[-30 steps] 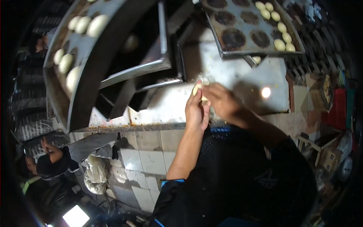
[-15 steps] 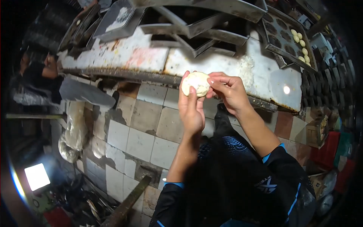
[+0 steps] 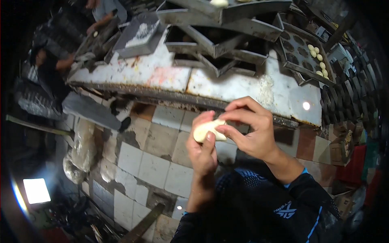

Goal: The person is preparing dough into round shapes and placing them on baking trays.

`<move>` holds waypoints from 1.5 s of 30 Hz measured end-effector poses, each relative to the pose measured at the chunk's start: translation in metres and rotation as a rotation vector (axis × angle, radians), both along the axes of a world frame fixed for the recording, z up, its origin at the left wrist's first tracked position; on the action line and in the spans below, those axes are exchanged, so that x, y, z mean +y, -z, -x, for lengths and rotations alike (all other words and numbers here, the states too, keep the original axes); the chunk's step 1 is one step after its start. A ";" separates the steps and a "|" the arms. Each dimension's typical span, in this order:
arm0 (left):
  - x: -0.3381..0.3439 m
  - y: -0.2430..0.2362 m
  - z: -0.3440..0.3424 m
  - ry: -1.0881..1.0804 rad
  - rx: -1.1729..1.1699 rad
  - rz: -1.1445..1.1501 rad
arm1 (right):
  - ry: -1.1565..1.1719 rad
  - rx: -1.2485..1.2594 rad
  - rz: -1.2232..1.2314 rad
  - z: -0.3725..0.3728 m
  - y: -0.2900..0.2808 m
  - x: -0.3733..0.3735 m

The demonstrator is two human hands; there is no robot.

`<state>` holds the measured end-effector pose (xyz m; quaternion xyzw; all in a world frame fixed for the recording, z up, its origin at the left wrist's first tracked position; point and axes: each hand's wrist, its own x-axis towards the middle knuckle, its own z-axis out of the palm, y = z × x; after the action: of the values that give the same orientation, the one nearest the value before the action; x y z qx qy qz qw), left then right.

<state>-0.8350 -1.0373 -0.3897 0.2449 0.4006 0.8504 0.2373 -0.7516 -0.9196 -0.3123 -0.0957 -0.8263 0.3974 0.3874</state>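
A pale piece of dough (image 3: 204, 131), folded over into an elongated shape, is held in front of me, just off the near edge of the table (image 3: 227, 87). My left hand (image 3: 201, 158) cups it from below and the left, its thumb pressed on the near side. At the dough's right end, my right hand (image 3: 257, 131) pinches it between thumb and fingers. What lies inside the fold is hidden.
Crisscrossed metal trays (image 3: 216, 46) are stacked on the table. Right of them, another tray (image 3: 289, 67) holds several dough balls (image 3: 322, 65). Loose flour (image 3: 265, 92) lies nearby; a grey bin (image 3: 130, 52) stands left. Two people (image 3: 106, 12) are at the far left.
Both hands have come lower and nearer to me with the dough. The dough, earlier a flat round with a white patch facing up, is now folded over. More of the tabletop shows.
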 end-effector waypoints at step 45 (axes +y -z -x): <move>0.420 0.032 -0.141 0.211 0.767 0.275 | -0.092 -0.059 -0.473 -0.164 0.015 0.370</move>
<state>-0.6941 -0.6177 -0.4213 0.5493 0.5425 0.6074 0.1873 -0.5879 -0.5498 -0.3270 0.0238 -0.9108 0.2072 0.3564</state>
